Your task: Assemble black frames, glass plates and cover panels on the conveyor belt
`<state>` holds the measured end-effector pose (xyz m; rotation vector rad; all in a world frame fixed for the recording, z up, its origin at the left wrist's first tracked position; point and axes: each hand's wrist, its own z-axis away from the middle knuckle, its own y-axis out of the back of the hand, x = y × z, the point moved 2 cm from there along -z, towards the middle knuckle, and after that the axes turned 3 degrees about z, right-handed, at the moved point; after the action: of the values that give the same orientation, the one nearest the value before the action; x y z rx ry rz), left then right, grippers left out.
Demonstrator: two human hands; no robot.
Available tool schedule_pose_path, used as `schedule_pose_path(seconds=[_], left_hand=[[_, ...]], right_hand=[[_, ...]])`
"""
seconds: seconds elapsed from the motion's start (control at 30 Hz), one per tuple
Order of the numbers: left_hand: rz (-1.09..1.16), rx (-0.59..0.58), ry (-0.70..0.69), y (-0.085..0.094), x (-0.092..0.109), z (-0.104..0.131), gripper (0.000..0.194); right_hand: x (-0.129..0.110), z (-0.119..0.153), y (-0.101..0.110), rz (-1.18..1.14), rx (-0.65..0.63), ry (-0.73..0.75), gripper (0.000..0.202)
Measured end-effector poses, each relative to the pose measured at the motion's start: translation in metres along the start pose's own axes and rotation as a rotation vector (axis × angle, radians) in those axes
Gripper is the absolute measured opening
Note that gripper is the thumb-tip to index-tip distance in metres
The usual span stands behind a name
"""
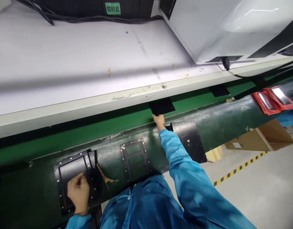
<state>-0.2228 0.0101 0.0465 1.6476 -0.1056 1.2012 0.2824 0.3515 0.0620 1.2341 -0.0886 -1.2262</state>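
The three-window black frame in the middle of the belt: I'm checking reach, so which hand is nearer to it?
Left, narrowly. The left hand rests on the neighbouring black plate beside the three-window frame; the right hand reaches past it to the black sheet at the belt's far edge.

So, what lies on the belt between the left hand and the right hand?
In the head view, a black frame with three windows lies on the green belt between the left hand and the right hand.

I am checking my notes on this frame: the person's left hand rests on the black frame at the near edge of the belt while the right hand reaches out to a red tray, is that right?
Not quite. In the head view the right hand reaches a black plate at the belt's far edge; the red trays lie far off to the right. The left hand does rest on the black frame.
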Motion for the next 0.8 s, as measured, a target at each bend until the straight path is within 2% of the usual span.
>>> schedule_pose_path(seconds=[0.07,0.13,0.23,0.3,0.37,0.47,0.6,0.67,0.73,0.8], left_hand=[[0.013,-0.069,-0.064,-0.03,0.022,0.029,0.034],[0.049,-0.289,-0.063,-0.063,0.031,0.056,0.04],[-0.005,-0.643,-0.04,-0.098,0.023,0.083,0.042],[-0.075,-0.774,-0.003,-0.108,0.013,0.089,0.042],[-0.107,-0.8,0.048,-0.109,0.007,0.089,0.043],[-0.068,-0.748,0.082,-0.1,0.012,0.087,0.036],[0.015,-0.653,0.094,-0.087,0.026,0.08,0.023],[0.075,-0.621,0.095,-0.084,0.03,0.079,0.02],[0.18,-0.603,0.09,-0.085,0.034,0.08,0.021],[0.322,-0.585,0.116,-0.086,0.04,0.081,0.029]], right_hand=[[-0.022,-0.031,0.007,-0.023,0.003,-0.132,0.085],[-0.036,-0.05,0.007,-0.045,-0.009,-0.238,0.086],[-0.044,-0.059,0.0,-0.085,-0.019,-0.358,0.063],[-0.044,-0.059,-0.004,-0.119,-0.029,-0.373,0.047],[-0.043,-0.055,-0.004,-0.159,-0.049,-0.316,0.033],[-0.048,-0.046,0.001,-0.243,-0.108,-0.152,0.016],[-0.069,-0.034,0.0,-0.437,-0.168,0.018,0.024],[-0.071,-0.021,0.0,-0.575,-0.167,0.077,0.019],[-0.055,0.002,0.005,-0.694,-0.163,0.124,0.019],[-0.021,0.035,0.013,-0.809,-0.213,0.189,0.03]])
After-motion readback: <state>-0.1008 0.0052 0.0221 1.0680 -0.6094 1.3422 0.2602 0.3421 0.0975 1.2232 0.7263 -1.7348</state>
